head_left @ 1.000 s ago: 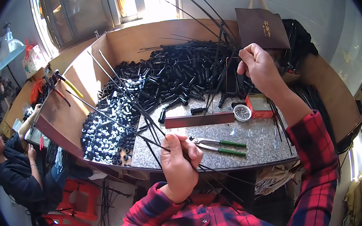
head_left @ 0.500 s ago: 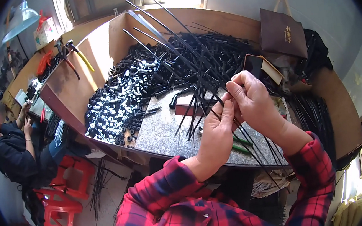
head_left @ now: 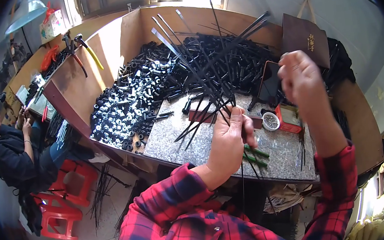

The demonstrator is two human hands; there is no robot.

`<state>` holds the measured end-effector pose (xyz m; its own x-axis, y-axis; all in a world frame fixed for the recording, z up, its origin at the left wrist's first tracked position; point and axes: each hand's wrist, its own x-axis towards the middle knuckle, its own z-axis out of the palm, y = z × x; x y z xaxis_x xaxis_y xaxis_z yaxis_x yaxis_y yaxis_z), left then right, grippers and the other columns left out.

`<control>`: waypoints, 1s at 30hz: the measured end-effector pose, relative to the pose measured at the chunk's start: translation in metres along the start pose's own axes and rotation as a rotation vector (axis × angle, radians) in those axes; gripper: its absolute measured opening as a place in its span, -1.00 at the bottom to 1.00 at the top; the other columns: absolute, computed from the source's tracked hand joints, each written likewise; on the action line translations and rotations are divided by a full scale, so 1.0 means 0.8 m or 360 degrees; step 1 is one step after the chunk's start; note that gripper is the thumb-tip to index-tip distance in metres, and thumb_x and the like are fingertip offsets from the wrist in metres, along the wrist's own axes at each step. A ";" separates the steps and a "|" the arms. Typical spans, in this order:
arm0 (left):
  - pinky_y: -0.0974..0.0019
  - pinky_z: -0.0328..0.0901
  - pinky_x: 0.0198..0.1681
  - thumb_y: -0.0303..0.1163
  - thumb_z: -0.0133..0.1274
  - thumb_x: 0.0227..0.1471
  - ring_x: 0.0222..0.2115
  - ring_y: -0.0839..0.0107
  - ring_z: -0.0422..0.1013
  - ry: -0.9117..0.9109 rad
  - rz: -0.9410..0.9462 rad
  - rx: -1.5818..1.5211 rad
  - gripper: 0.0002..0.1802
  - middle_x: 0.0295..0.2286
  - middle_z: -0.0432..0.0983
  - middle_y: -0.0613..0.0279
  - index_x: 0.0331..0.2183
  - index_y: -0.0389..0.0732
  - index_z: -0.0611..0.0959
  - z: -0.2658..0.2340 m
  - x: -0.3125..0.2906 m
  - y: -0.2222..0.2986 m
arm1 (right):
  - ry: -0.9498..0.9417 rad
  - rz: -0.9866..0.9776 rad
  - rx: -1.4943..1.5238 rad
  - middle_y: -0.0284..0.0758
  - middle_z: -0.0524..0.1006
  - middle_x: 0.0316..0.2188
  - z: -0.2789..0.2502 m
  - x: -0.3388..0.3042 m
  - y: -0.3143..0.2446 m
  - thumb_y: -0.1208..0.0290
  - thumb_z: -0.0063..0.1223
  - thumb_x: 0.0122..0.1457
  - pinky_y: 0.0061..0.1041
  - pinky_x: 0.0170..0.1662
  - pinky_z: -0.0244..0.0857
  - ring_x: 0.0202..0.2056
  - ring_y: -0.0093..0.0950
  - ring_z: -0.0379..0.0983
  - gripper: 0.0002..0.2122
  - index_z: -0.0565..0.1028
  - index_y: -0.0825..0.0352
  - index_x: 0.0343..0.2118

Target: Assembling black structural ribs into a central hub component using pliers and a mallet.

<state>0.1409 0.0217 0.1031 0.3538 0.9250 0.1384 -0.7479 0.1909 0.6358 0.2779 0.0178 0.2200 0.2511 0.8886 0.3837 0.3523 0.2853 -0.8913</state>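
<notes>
My left hand (head_left: 227, 139) is closed around a bundle of thin, dark rods (head_left: 207, 84), which fans out upward and to both sides; a few thin ends hang below the hand. My right hand (head_left: 303, 79) is raised apart from the bundle, to its right, with fingers curled and pinched; whatever they hold, if anything, is too small to make out. Beneath the hands lies a speckled grey slab (head_left: 170, 133). A dark red block (head_left: 197, 116) rests on it behind the rods, and green-handled pliers (head_left: 256, 156) lie by my left wrist.
Small black and metallic parts (head_left: 126, 105) are heaped inside the wooden-walled bench (head_left: 95, 50). A white cup (head_left: 270, 121), a red box (head_left: 288, 121), a phone (head_left: 269, 81) and a brown bag (head_left: 305, 39) are on the right. At the left, another person (head_left: 12, 146) sits near red stools (head_left: 60, 218).
My right hand has left the rods and moved up and right. My left hand keeps its grip; the rods have spread and tilted further rightward. The cup and red box are now uncovered.
</notes>
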 end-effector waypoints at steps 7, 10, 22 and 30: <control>0.47 0.03 -0.66 -0.19 -0.23 0.26 -0.72 0.60 0.03 0.0053 -0.0012 -0.0026 -0.72 -0.67 0.09 0.40 -0.27 -0.20 0.40 -0.013 0.012 0.020 | 0.0161 0.0096 0.0163 -0.54 0.19 -0.62 -0.085 0.027 -0.018 0.20 -0.18 0.30 -0.77 -0.76 -0.18 -0.75 -0.80 -0.05 -0.79 0.32 0.25 -0.32; 0.46 0.06 -0.65 -0.18 -0.22 0.25 -0.72 0.57 0.08 0.0112 0.0062 -0.0052 -0.72 -0.67 0.12 0.39 -0.29 -0.20 0.41 -0.015 0.018 0.023 | 0.0117 0.0130 0.0160 -0.54 0.19 -0.62 -0.084 0.025 0.002 0.22 -0.17 0.30 -0.76 -0.77 -0.19 -0.75 -0.80 -0.04 -0.80 0.31 0.25 -0.33; 0.38 0.23 -0.59 -0.24 -0.22 0.25 -0.66 0.51 0.24 0.0022 0.0165 -0.0105 -0.78 -0.57 0.35 0.29 -0.29 -0.16 0.43 -0.031 0.019 0.023 | 0.0113 0.0190 0.0178 -0.53 0.26 -0.61 -0.087 0.026 0.010 0.26 -0.17 0.30 -0.79 -0.77 -0.15 -0.75 -0.82 0.02 -0.83 0.34 0.25 -0.32; 0.40 0.35 -0.24 -0.24 -0.25 0.27 -0.38 0.47 0.45 -0.0089 0.0215 0.0125 -0.76 -0.32 0.53 0.12 -0.25 -0.19 0.41 -0.016 0.018 0.007 | -0.0568 -0.0240 -0.0592 -0.33 0.52 -0.39 0.028 -0.056 0.043 0.44 -0.16 0.28 -0.60 -0.35 0.38 -0.42 -0.60 0.47 -0.87 0.36 0.40 -0.25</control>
<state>0.1350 0.0406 0.0989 0.2851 0.9205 0.2673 -0.7454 0.0377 0.6655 0.2587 -0.0041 0.1668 -0.1260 0.9330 0.3371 0.6726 0.3301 -0.6623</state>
